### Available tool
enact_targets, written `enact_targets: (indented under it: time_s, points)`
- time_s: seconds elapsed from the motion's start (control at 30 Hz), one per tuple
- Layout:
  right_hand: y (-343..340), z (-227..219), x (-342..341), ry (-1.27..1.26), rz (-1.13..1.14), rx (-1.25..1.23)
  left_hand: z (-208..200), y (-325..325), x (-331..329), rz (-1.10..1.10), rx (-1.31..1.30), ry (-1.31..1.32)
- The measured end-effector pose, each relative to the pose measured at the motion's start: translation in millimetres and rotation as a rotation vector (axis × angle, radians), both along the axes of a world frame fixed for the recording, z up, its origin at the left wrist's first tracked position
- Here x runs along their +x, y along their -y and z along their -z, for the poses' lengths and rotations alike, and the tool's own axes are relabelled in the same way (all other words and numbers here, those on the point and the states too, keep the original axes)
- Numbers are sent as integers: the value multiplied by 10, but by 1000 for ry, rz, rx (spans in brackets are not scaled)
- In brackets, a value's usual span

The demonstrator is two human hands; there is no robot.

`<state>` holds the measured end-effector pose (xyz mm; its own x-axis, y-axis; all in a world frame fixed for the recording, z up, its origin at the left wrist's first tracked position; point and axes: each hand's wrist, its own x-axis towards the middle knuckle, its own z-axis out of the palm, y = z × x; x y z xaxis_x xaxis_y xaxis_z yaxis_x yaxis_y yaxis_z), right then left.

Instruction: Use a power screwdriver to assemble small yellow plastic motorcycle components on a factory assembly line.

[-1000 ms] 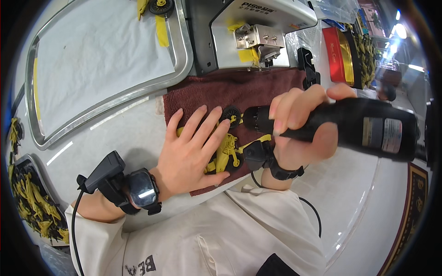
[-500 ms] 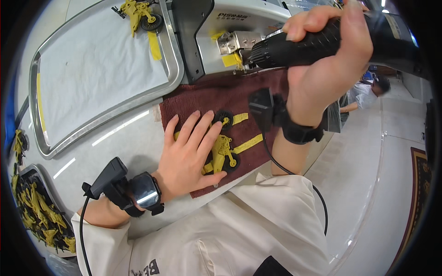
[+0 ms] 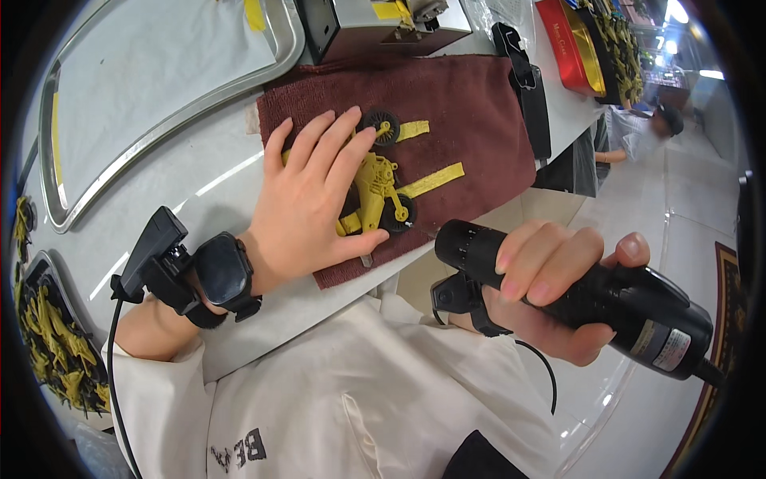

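Observation:
On a maroon towel (image 3: 479, 104) lies a yellow toy motorcycle (image 3: 375, 185) with black wheels. My left hand (image 3: 299, 188) rests over it, fingers stretched and spread, covering its left part; the thumb reaches beside the nearer wheel (image 3: 399, 214). In my right hand (image 3: 550, 267) is a black electric screwdriver (image 3: 638, 307), the fingers wrapped round its body. Its thin bit points left toward the nearer wheel. A small bright piece shows by that wheel; I cannot tell whether the bit touches it.
Yellow strips (image 3: 435, 180) lie on the towel. A paper-lined metal tray (image 3: 179, 124) sits at the far left, beside a metal box-shaped machine (image 3: 391, 36). Yellow and black parts fill a tray (image 3: 60, 335) at left. A red box (image 3: 562, 44) stands far right; another person (image 3: 638, 132) is beyond.
My right hand has brought the screwdriver down from the machine toward the toy motorcycle's nearer wheel. My left hand stays on the toy, while the whole view has shifted.

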<state>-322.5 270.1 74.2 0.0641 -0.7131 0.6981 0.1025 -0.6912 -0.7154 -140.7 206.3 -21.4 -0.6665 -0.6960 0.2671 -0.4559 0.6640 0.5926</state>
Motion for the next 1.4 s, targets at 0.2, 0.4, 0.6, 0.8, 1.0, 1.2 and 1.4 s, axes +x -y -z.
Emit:
enact_targets:
  time_s: [0.2,0.4,0.6,0.8,1.0,1.2,1.4]
  points:
    - [-22,125,-22,146,91,144,-25,-15,-42,-13,-5,-25]
    - [52,146,-63,129,71,220,-34,17,-34,16,6,-2]
    - [94,126,-121,1,-155,202,-43,40,21,64,32,7]
    - [547,-470,-12,250,244,76,-58,15,46,68,58,-1]
    - [1508,-563,115,1,485,35,-55,32,42,72,77,-6]
    - [1495,-478,242,55,404,171,-101,34,52,50,126,-20]
    - [623,-225,115,-69,-225,100,-37,22,56,53,120,-29]
